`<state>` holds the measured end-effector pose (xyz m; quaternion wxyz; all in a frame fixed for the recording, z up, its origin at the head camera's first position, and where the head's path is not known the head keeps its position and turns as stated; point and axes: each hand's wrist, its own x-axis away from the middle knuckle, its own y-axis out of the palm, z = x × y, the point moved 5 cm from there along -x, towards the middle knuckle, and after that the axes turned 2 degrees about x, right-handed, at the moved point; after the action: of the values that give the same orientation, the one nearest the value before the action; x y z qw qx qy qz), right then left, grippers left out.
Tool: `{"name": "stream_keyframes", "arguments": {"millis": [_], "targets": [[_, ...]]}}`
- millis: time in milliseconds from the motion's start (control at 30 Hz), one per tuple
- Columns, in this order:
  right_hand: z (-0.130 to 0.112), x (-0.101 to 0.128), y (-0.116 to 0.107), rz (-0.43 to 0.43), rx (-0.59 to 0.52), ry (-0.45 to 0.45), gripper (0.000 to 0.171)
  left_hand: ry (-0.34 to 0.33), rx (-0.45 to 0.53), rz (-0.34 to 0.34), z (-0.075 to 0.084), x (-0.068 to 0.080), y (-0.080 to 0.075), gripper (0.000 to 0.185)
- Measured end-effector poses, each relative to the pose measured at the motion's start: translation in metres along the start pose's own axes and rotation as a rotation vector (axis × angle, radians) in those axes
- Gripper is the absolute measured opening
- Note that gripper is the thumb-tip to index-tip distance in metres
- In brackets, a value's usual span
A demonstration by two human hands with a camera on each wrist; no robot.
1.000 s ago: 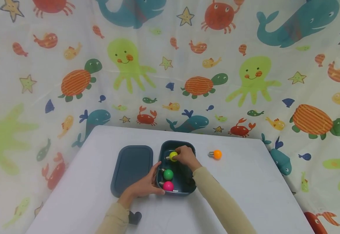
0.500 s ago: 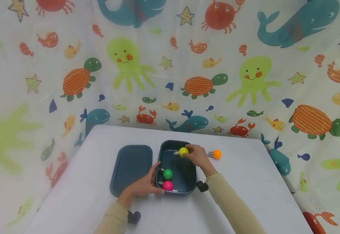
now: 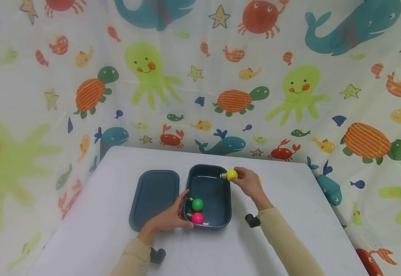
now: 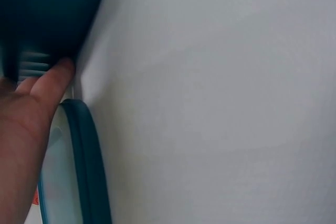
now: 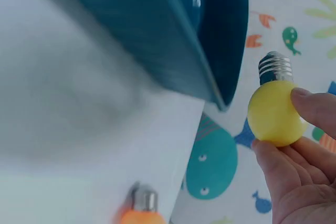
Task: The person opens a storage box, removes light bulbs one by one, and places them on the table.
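Observation:
My right hand (image 3: 250, 183) pinches a yellow light bulb (image 3: 232, 175) by its round globe, with the metal screw base pointing left over the right rim of a dark blue box (image 3: 217, 226). In the right wrist view the yellow bulb (image 5: 275, 114) sits between thumb and fingertips, beside the blue box wall (image 5: 173, 40). My left hand (image 3: 166, 219) rests against the box's near left corner, fingers straight along its side and thumb at the front. Inside the box lie a green bulb (image 3: 197, 204) and a pink bulb (image 3: 198, 218) along the left wall.
A matching dark blue lid (image 3: 155, 197) lies flat left of the box on the white table (image 3: 311, 214). An orange bulb (image 5: 143, 217) lies on the table to the right, mostly hidden behind my right hand in the head view. A sea-animal curtain (image 3: 186, 84) hangs behind.
My right hand has lifted the yellow bulb from inside the box and carried it right, over the right rim. The left hand stays at the box.

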<state>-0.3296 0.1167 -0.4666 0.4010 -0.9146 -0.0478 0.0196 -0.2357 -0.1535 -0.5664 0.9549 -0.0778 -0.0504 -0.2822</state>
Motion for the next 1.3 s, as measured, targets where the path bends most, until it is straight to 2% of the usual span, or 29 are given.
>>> {"name": "stream_keyframes", "arguments": {"millis": [333,600,800,1100,1300], "targets": [[0.034,0.003,-0.020,0.013,0.032,0.045,0.051,-0.015,-0.020,0.005,0.001,0.001,-0.001,0.112],[0.067,0.006,-0.032,0.012,0.048,0.132,0.053,-0.017,-0.014,0.006,0.000,-0.001,-0.003,0.113],[0.090,0.010,-0.031,0.003,0.078,0.187,0.053,-0.014,-0.008,0.003,0.002,0.000,-0.003,0.113],[0.115,0.015,-0.024,-0.005,0.011,0.280,0.055,-0.012,0.001,0.002,0.000,-0.001,-0.002,0.114],[0.124,0.017,-0.021,-0.022,-0.032,0.334,0.056,-0.005,-0.003,0.001,-0.001,-0.001,-0.002,0.114]]}}
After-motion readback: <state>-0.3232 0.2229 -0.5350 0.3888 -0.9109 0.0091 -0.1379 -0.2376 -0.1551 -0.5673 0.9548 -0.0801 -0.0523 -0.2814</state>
